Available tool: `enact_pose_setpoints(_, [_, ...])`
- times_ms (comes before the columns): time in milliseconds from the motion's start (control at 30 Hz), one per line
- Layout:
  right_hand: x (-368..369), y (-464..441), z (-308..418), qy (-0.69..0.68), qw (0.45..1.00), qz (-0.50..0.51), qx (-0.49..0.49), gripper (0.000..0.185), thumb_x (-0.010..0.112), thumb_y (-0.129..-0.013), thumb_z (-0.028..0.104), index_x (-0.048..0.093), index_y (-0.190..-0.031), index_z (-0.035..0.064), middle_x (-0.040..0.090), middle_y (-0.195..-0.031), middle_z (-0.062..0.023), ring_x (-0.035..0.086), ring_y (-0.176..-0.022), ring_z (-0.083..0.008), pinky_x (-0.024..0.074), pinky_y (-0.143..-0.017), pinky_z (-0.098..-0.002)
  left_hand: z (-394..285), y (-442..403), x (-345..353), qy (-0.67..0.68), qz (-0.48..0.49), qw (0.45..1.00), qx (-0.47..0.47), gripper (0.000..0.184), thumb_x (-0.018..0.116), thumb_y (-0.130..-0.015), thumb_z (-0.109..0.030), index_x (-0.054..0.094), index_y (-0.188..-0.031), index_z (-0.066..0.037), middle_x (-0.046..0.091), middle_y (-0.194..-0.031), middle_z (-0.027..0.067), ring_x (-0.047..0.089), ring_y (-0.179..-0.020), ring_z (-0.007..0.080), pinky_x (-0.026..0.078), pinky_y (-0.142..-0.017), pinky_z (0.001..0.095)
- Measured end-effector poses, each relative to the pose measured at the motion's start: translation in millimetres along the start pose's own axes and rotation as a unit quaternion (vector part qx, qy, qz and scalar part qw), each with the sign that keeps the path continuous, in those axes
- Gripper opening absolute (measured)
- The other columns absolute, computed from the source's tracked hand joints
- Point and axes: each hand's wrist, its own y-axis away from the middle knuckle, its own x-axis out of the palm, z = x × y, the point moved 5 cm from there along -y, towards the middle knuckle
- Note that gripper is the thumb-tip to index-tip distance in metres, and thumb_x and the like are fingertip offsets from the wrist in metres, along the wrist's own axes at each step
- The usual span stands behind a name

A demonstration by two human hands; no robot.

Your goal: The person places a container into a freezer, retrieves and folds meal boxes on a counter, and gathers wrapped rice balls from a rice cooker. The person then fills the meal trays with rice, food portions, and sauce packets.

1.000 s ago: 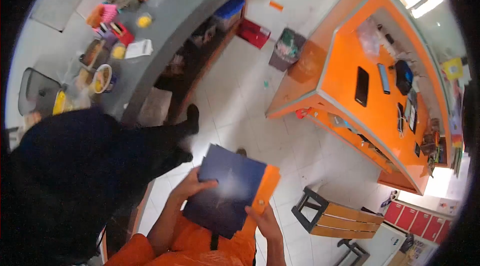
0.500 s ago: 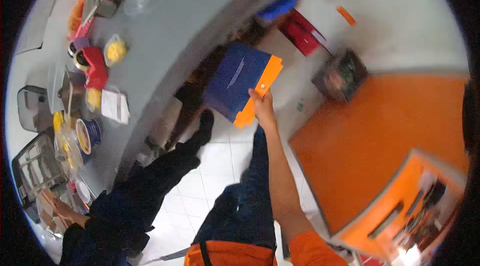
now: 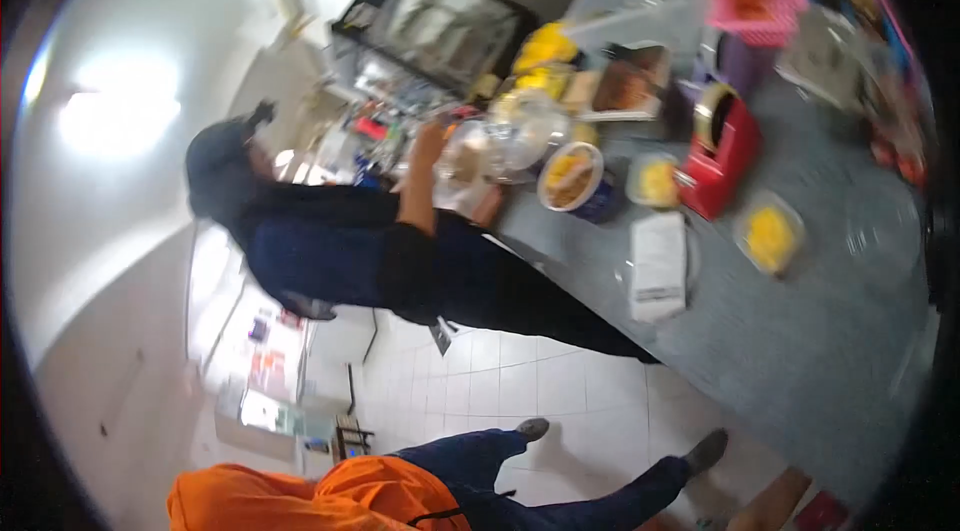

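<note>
our left hand is out of view, and we cannot tell whether our blurred right hand (image 3: 788,491), at the lower edge, is spread or pinching anything. just beside it, near the long grey counter (image 3: 790,361), shows a partly cut-off, dark red, boxy object (image 3: 821,511). we judge it light, stiff and smooth, best held by opposite edges.

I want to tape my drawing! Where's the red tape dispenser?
In the head view, the red tape dispenser is right of centre on the grey counter, between the pink basket and the flat white packet.
</note>
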Motion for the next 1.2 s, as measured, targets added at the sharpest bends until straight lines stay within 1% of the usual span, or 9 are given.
enact_pose_setpoints(267, [-17.3, 37.9, 64.8, 0.149, 0.988, -0.036, -0.03, 0.034, 0.062, -0.094, 0.033, 0.063, -0.115, 0.0057, 0.067, -0.107, -0.011, 0.063, -0.098, -0.025, 0.0503, -0.085, -0.0375, 52.5, -8.5, 70.3, 0.084, 0.002, 0.996, -0.017, 0.06, 0.053, -0.099, -0.056, 0.057, -0.138, -0.01, 0.071, -0.118, 0.013, 0.071, -0.098, 0.0243, 0.056, -0.084, 0.0356])
enact_pose_setpoints(367, [-12.8, 94.4, 109.6, 0.143, 0.984, -0.063, -0.084, 0.036, 0.061, -0.094, 0.035, 0.064, -0.114, 0.0059, 0.067, -0.108, -0.0117, 0.063, -0.099, -0.026, 0.0505, -0.086, -0.0383, 78.3, -29.3, 82.7, 0.11, 0.003, 0.994, -0.006, 0.06, 0.053, -0.099, -0.056, 0.058, -0.137, -0.01, 0.071, -0.117, 0.0128, 0.071, -0.098, 0.0242, 0.056, -0.084, 0.0356])
enact_pose_setpoints(500, [36.5, 205.9, 194.5, 0.096, 0.976, -0.032, -0.194, 0.037, 0.06, -0.094, 0.037, 0.065, -0.113, 0.0062, 0.067, -0.108, -0.0126, 0.064, -0.099, -0.0273, 0.0509, -0.086, -0.0395, 127.0, -73.4, 90.2, 0.153, 0.003, 0.988, 0.011, 0.059, 0.053, -0.099, -0.056, 0.059, -0.135, -0.01, 0.072, -0.116, 0.0126, 0.071, -0.098, 0.0242, 0.056, -0.085, 0.0355])
enact_pose_setpoints(600, [106.8, 308.8, 256.8, 0.073, 0.959, 0.056, -0.268, 0.039, 0.059, -0.093, 0.039, 0.066, -0.113, 0.0064, 0.068, -0.108, -0.0132, 0.064, -0.1, -0.0283, 0.0511, -0.086, -0.0403, 169.1, -111.9, 99.8, 0.198, 0.006, 0.98, 0.025, 0.058, 0.053, -0.099, -0.056, 0.06, -0.135, -0.01, 0.072, -0.115, 0.0124, 0.071, -0.098, 0.0241, 0.056, -0.085, 0.0355])
enact_pose_setpoints(767, [254.6, 489.7, 326.0, 0.086, 0.916, 0.225, -0.321, 0.041, 0.058, -0.093, 0.042, 0.068, -0.112, 0.0067, 0.068, -0.108, -0.0143, 0.065, -0.101, -0.0299, 0.0515, -0.087, -0.0417, 255.0, -196.8, 117.9, 0.282, 0.017, 0.958, 0.045, 0.057, 0.053, -0.099, -0.055, 0.062, -0.133, -0.01, 0.073, -0.114, 0.0122, 0.071, -0.098, 0.024, 0.056, -0.086, 0.0354])
enact_pose_setpoints(967, [460.1, 707.3, 378.1, 0.162, 0.829, 0.415, -0.338, 0.044, 0.056, -0.092, 0.045, 0.069, -0.11, 0.0071, 0.069, -0.109, -0.0157, 0.065, -0.102, -0.0319, 0.0519, -0.087, -0.0434, 350.9, -288.5, 141.4, 0.406, 0.057, 0.911, 0.04, 0.056, 0.053, -0.098, -0.055, 0.064, -0.131, -0.011, 0.073, -0.112, 0.0119, 0.071, -0.098, 0.0239, 0.055, -0.087, 0.0354])
enact_pose_setpoints(1067, [538.4, 789.7, 396.6, 0.216, 0.774, 0.488, -0.341, 0.046, 0.055, -0.092, 0.047, 0.07, -0.11, 0.0073, 0.07, -0.109, -0.0163, 0.066, -0.102, -0.0328, 0.0521, -0.087, -0.0443, 371.0, -332.3, 159.4, 0.477, 0.076, 0.875, 0.026, 0.056, 0.053, -0.098, -0.055, 0.065, -0.13, -0.011, 0.074, -0.112, 0.0117, 0.071, -0.098, 0.0238, 0.055, -0.087, 0.0353])
enact_pose_setpoints(1133, [580.4, 828.6, 404.3, 0.252, 0.74, 0.527, -0.333, 0.047, 0.054, -0.092, 0.048, 0.071, -0.109, 0.0075, 0.07, -0.109, -0.0168, 0.066, -0.103, -0.0335, 0.0523, -0.087, -0.0449, 380.6, -354.1, 141.7, 0.505, 0.042, 0.862, 0.018, 0.056, 0.054, -0.098, -0.055, 0.066, -0.13, -0.011, 0.074, -0.111, 0.0116, 0.071, -0.099, 0.0238, 0.055, -0.088, 0.0353])
enact_pose_setpoints(1200, [614.5, 848.6, 404.7, 0.291, 0.717, 0.551, -0.312, 0.048, 0.054, -0.092, 0.05, 0.071, -0.109, 0.0076, 0.07, -0.109, -0.0172, 0.066, -0.103, -0.0342, 0.0524, -0.087, -0.0454, 384.2, -379.9, 107.4, 0.472, -0.061, 0.879, 0.037, 0.053, 0.056, -0.095, -0.054, 0.07, -0.123, -0.011, 0.076, -0.107, 0.0103, 0.071, -0.1, 0.0252, 0.055, -0.09, 0.036])
